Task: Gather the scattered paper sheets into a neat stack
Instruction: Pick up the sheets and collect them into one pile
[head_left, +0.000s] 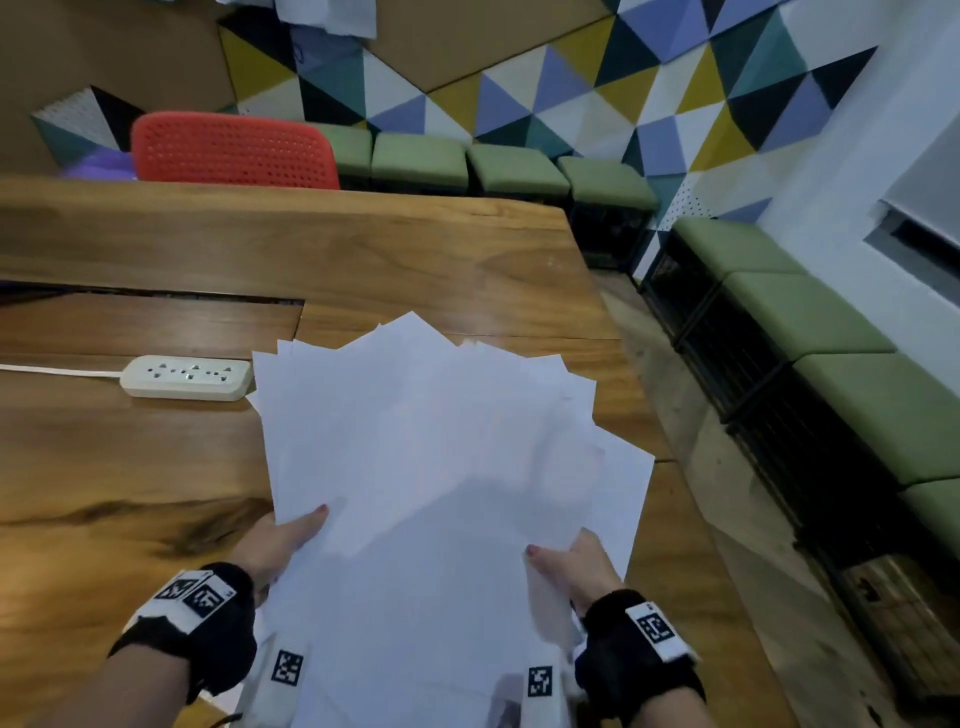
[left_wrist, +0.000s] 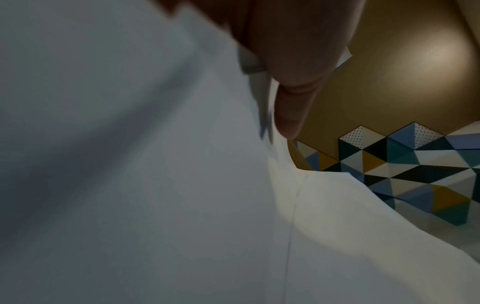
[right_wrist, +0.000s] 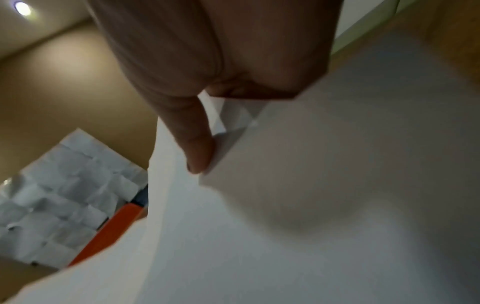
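A fanned bunch of white paper sheets (head_left: 431, 457) is held up over the wooden table (head_left: 363, 249), its corners splayed at the top. My left hand (head_left: 291, 535) pinches the bunch at its lower left edge, thumb on top. My right hand (head_left: 571, 566) pinches the lower right edge the same way. In the left wrist view the thumb (left_wrist: 288, 115) lies against the paper sheets (left_wrist: 130, 185). The right wrist view shows my thumb (right_wrist: 197, 152) pressed onto the paper sheets (right_wrist: 311, 205). The other fingers are hidden behind the paper.
A white power strip (head_left: 187, 378) with its cord lies on the table left of the sheets. A red chair (head_left: 234, 150) stands behind the table. Green cushioned benches (head_left: 810, 322) run along the patterned wall at the right. The table's right edge is close to my right hand.
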